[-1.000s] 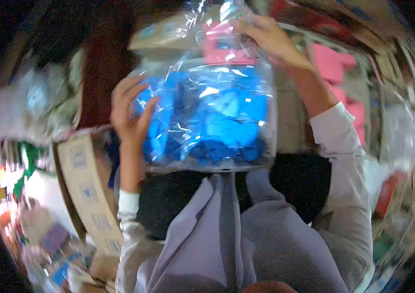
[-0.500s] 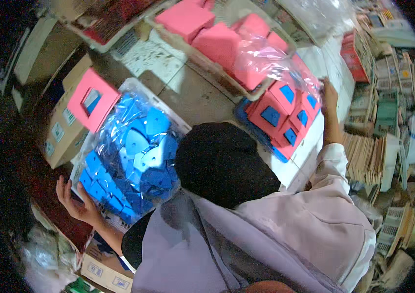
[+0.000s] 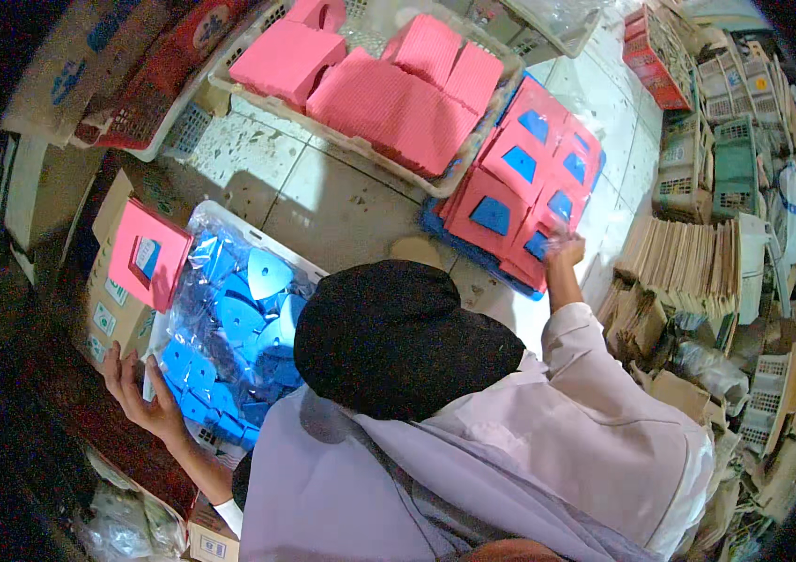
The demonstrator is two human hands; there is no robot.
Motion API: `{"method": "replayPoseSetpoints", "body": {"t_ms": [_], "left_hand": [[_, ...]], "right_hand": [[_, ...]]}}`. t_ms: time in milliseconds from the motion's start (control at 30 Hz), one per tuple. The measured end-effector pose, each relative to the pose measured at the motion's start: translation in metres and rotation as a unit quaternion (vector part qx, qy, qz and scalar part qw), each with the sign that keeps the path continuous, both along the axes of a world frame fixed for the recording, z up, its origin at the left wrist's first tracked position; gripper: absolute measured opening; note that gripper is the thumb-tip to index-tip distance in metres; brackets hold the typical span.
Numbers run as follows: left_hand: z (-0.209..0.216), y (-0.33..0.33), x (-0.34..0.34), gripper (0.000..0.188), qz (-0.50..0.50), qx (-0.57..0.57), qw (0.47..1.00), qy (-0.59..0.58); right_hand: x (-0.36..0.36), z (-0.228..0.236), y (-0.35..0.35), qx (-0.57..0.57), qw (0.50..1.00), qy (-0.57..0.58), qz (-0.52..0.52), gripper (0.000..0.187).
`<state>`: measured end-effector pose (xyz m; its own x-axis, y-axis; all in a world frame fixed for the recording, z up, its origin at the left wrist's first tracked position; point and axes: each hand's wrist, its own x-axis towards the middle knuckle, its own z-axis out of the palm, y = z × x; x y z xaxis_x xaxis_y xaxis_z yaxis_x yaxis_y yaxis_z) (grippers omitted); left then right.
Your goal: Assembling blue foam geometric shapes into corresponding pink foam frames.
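Observation:
My left hand (image 3: 150,407), fingers spread, rests by the near left edge of a white crate (image 3: 272,242). Inside it, clear plastic holds many blue foam pieces (image 3: 239,318), rounded triangles with a small hole. My right hand (image 3: 565,251) is closed on clear plastic film (image 3: 561,231) at the near right corner of the laid-out pink foam sheets (image 3: 520,201). These sheets have cut-outs with blue pieces (image 3: 491,214) showing in them, and sit on a blue layer (image 3: 435,225). A pink frame (image 3: 150,253) with a cut-out leans beyond my left hand.
A beige crate (image 3: 361,150) of pink foam blocks (image 3: 398,108) stands ahead. A cardboard box (image 3: 108,314) is at the left. Stacked card sheets (image 3: 684,267), green baskets (image 3: 733,169) and a red basket (image 3: 657,58) line the right. My black-clad lap (image 3: 407,337) fills the centre.
My right hand has come nearer along the pink sheets' right side. The clear film that lay over the sheets and pink blocks has been drawn off them. My left hand stays by the blue pieces.

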<state>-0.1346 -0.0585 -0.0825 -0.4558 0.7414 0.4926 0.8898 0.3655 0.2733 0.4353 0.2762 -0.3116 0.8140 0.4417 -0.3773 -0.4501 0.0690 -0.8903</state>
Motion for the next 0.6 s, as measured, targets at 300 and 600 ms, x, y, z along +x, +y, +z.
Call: {"method": "replayPoseSetpoints", "body": {"t_ms": [300,600], "left_hand": [[-0.013,-0.006,0.003,0.020,-0.010,0.022,0.999,-0.043],[-0.036,-0.041,-0.001,0.023,0.050,-0.023,0.997,-0.059]], "right_hand": [[-0.070,0.029,-0.040,-0.100,0.956,0.076,0.266,0.005],[-0.076,0.035,-0.063,-0.314,0.867,0.169,0.347,0.024]]}}
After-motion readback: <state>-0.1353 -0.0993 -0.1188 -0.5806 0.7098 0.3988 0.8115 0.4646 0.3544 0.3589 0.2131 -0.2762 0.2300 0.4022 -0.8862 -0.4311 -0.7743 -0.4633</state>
